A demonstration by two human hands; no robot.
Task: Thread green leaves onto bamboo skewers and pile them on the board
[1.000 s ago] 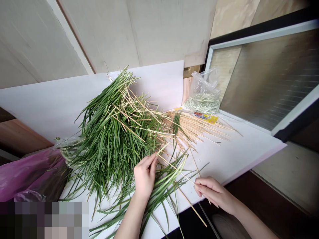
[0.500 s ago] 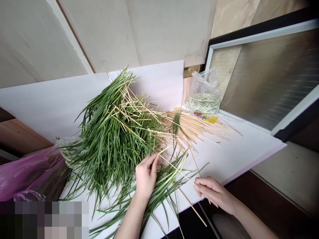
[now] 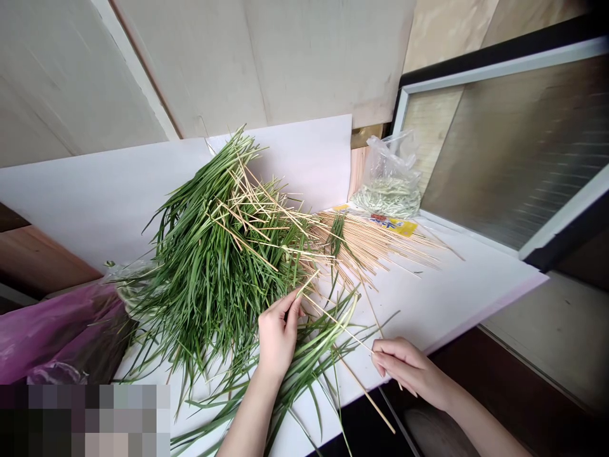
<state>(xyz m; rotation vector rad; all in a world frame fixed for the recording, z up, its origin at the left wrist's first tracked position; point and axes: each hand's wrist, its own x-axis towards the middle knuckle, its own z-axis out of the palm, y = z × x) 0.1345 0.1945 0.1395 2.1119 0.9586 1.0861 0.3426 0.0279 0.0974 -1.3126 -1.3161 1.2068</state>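
1. Pale wall panels (image 3: 323, 57) rise behind our white tabletop (image 3: 461, 285).
2. On it we have a big heap of green stalks (image 3: 209, 273), with thin sticks (image 3: 373, 244) fanned at its right.
3. Our left hand (image 3: 277, 333) pinches a pale-ended stalk (image 3: 310, 281); our right hand (image 3: 410, 365) grasps a single stick (image 3: 358, 339) that slants between both hands.
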